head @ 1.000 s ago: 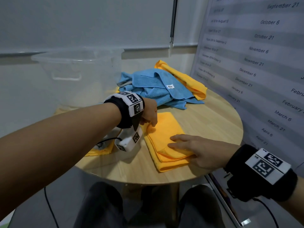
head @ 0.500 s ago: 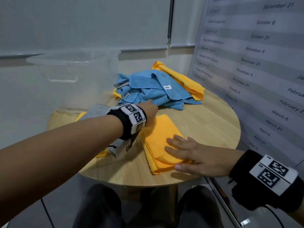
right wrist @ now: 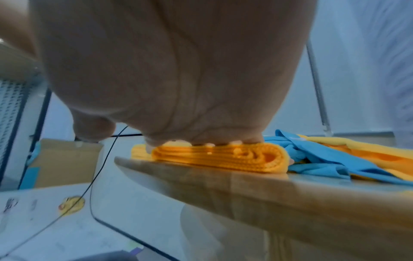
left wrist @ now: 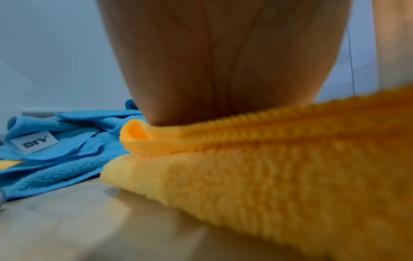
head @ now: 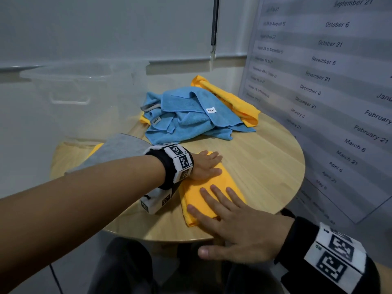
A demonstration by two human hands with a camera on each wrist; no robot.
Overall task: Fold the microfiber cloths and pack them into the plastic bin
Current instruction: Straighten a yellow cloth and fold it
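Microfiber cloths are what both hands are busy with: a folded yellow cloth (head: 209, 190) lies flat near the front edge of the round wooden counter (head: 265, 166), its stacked layers showing along the near side in the right wrist view. The left hand (head: 206, 165) lies palm down on the cloth's far end, fingers straight and together, gripping nothing. The right hand (head: 239, 225) presses on the near end with its fingers spread and flat across the fabric, its thumb hanging out past the counter's edge, and it too holds nothing. Just behind the folded piece, a loose heap of blue cloths (head: 191, 115) sits rumpled toward the back of the counter, white DIY labels showing on two of them. Another yellow cloth (head: 231, 98) is draped along the heap's far right side, partly under the blue ones. A grey cloth (head: 125, 145) lies on the left, beneath the left forearm, with a bit of yellow showing beside it. The clear plastic bin (head: 70, 81) stands at the back left of the counter. A printed sheet of dates (head: 331, 81) hangs on the wall to the right.
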